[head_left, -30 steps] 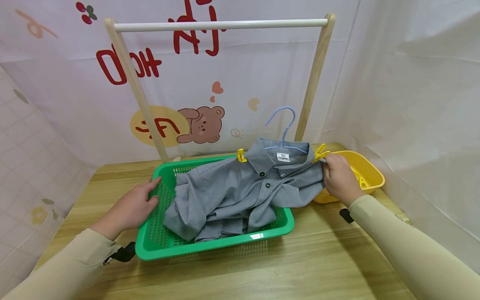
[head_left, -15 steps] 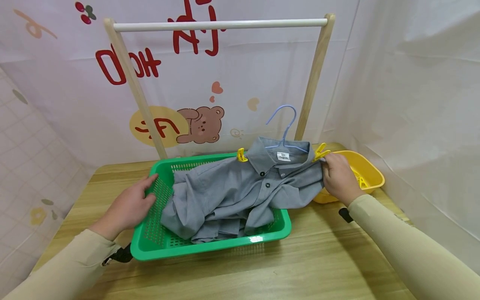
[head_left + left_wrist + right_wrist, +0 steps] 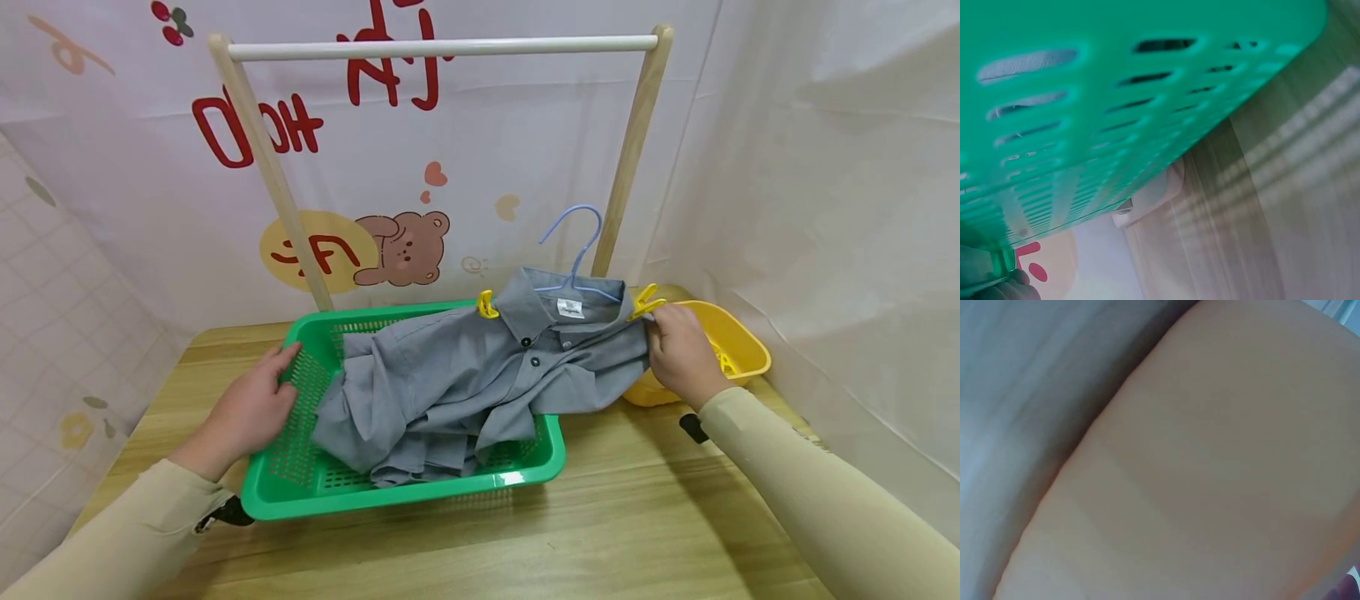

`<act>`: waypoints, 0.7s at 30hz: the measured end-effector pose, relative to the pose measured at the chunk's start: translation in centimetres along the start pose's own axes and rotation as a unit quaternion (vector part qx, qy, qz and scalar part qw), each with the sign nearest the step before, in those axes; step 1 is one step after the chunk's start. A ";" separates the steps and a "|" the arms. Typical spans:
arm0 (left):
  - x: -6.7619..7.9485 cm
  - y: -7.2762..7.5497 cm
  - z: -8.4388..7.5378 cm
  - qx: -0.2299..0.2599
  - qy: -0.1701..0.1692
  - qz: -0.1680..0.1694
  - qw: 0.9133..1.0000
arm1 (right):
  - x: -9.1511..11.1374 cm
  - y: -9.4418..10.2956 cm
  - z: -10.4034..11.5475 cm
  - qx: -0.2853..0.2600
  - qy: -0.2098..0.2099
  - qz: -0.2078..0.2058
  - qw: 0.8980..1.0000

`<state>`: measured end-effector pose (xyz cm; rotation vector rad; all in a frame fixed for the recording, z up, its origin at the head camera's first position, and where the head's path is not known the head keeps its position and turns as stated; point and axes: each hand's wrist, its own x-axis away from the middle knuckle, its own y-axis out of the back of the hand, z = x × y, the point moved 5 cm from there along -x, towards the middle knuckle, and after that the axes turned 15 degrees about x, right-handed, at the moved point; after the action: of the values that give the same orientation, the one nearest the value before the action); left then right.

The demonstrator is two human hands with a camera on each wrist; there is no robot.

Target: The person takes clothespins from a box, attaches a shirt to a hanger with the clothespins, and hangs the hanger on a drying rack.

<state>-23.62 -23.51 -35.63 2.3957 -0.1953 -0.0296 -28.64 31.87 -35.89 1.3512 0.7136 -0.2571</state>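
Note:
A grey button-up shirt on a blue wire hanger lies with its lower part in a green perforated basket. Yellow clothespins sit on its shoulders, one at the left clothespin and one at the right clothespin. My right hand pinches the shirt's shoulder on the right, beside that clothespin. Over at the basket's left rim, my left hand grips the edge; its fingertips curl under the rim in the left wrist view. The palm fills the right wrist view, hiding those fingers.
A wooden rack with a white bar stands behind the basket. At the right is a yellow bin holding yellow clothespins, partly behind my right hand. Patterned sheets hang at the back and sides of the wooden table.
My left hand has drawn the green basket leftward. The shirt's lower part has shifted left with it, while the collar and hanger have risen slightly. My right hand has stayed nearly in place.

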 end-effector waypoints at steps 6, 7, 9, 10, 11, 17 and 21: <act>0.1 0.7 0.6 -0.017 0.005 0.000 1.000 | 0.1 0.2 0.0 0.002 -0.006 -0.001 1.000; 0.1 0.9 0.7 -0.020 0.005 0.000 1.000 | 0.1 0.3 -0.1 0.002 -0.006 -0.003 1.000; 0.2 1.2 0.8 -0.022 0.008 0.002 1.000 | 0.0 0.4 -0.2 0.004 -0.008 -0.007 1.000; 0.2 1.3 0.9 -0.023 0.010 0.004 1.000 | 0.0 0.5 -0.3 0.005 -0.008 -0.009 1.000; 0.3 1.4 1.0 -0.025 0.011 0.005 1.000 | 0.0 0.6 -0.3 0.006 -0.007 -0.012 1.000; 0.3 1.7 1.1 -0.034 0.010 0.020 0.999 | -0.1 0.6 -0.4 0.008 -0.004 -0.017 1.000; 0.2 1.9 1.2 -0.049 -0.002 0.044 0.998 | -0.2 0.5 -0.3 0.010 0.001 -0.018 1.000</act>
<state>-23.75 -25.73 -35.17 2.2879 -0.2938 -0.0025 -28.58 32.29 -35.38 1.3589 0.7385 -0.2932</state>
